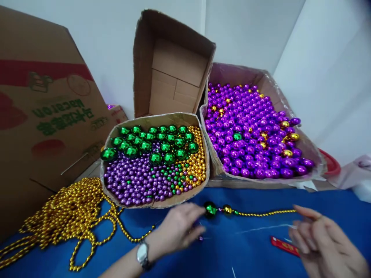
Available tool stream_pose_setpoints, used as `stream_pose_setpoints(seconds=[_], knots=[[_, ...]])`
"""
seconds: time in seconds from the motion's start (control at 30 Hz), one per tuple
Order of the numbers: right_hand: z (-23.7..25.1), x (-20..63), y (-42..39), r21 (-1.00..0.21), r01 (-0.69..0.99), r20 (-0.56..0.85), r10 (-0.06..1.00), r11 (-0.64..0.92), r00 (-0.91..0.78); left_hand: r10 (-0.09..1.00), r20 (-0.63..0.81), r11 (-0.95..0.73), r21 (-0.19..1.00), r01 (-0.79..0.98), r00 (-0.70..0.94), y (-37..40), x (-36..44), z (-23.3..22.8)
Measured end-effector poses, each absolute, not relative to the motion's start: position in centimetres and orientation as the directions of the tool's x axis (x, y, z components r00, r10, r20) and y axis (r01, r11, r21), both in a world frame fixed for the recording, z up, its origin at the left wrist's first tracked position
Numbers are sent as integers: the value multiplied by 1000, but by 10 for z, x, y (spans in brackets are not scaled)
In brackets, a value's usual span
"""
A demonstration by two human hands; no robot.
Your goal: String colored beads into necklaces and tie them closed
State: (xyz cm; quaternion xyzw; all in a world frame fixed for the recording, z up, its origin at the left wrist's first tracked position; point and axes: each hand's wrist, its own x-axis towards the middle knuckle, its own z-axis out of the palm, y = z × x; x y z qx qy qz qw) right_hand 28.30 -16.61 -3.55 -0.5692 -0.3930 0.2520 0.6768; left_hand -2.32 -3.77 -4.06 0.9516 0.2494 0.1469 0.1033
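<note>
Just above the blue cloth (232, 247), between both hands: a thin strand of small gold beads (266, 213) stretched left-right, ending at its left in a medium gold bead (227, 209) and then a large shiny green bead (210, 209). Left hand (179, 227), wristwatch (142, 255) on the wrist, fingers curled, fingertips at the green bead; a small purple bead (200, 238) shows just under the fingers; exact grip hidden by blur. Right hand (321, 239) at the strand's right end, fingers loosely bent; pinch on the strand likely, can't tell for sure. A red flat object (284, 246) lies on the cloth just left of the right hand. Far side of the strand: open cardboard tray (156, 117) with large green, small purple, small gold beads sorted in patches. Right of it, a bigger cardboard box (307, 148) full of purple balls, a few gold mixed in. Near left: heap of gold bead strands (66, 214) on the cloth. Far left: printed cardboard carton (43, 108).
</note>
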Motion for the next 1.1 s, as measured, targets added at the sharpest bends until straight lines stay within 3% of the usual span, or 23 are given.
stream_pose_setpoints(seconds=[0.1, 0.2, 0.3, 0.43, 0.5, 0.57, 0.6, 0.63, 0.67, 0.73, 0.83, 0.93, 1.1], knots=[[-34, 245, -159, -975, 200, 184, 866, 100, 466, 666, 483, -682, 87, 726, 568, 16, -33, -7], [-37, 226, -153, -935, 354, 157, 936, 38, 315, 745, 494, -482, -67, 874, 449, 69, -38, 4], [-43, 220, -151, -903, 419, 178, 969, 91, 174, 765, 466, -480, -50, 876, 446, 97, -38, -1], [-45, 216, -156, -879, 466, 170, 978, 97, 118, 780, 448, -497, 22, 867, 436, 94, -35, -4], [-45, 213, -159, -860, 504, 155, 981, 76, 117, 794, 458, -506, 134, 852, 400, 78, -32, 1], [-46, 209, -161, -835, 549, 136, 984, 51, 115, 849, 423, -508, 492, 707, 316, 56, -27, 7], [-47, 206, -162, -823, 567, 126, 986, 42, 109, 896, 342, -442, 750, 492, 284, 43, -23, 9], [-49, 203, -162, -814, 580, 117, 988, 39, 99, 931, 229, -295, 931, 217, 284, 30, -20, 10], [-50, 199, -162, -809, 587, 114, 990, 43, 85, 941, 113, -111, 994, -25, 320, 18, -16, 10], [-53, 193, -162, -804, 588, 139, 989, 83, 51, 931, -47, 180, 921, -346, 361, -3, -9, 6], [-57, 185, -161, -784, 587, 237, 971, 202, -18, 902, -208, 393, 759, -519, 378, -21, -1, -2], [-61, 181, -162, -747, 599, 307, 949, 289, -74, 892, -262, 438, 706, -557, 368, -28, 3, -7], [-68, 178, -165, -709, 617, 339, 932, 341, -126, 916, -199, 381, 707, -596, 349, -33, 8, -7]])
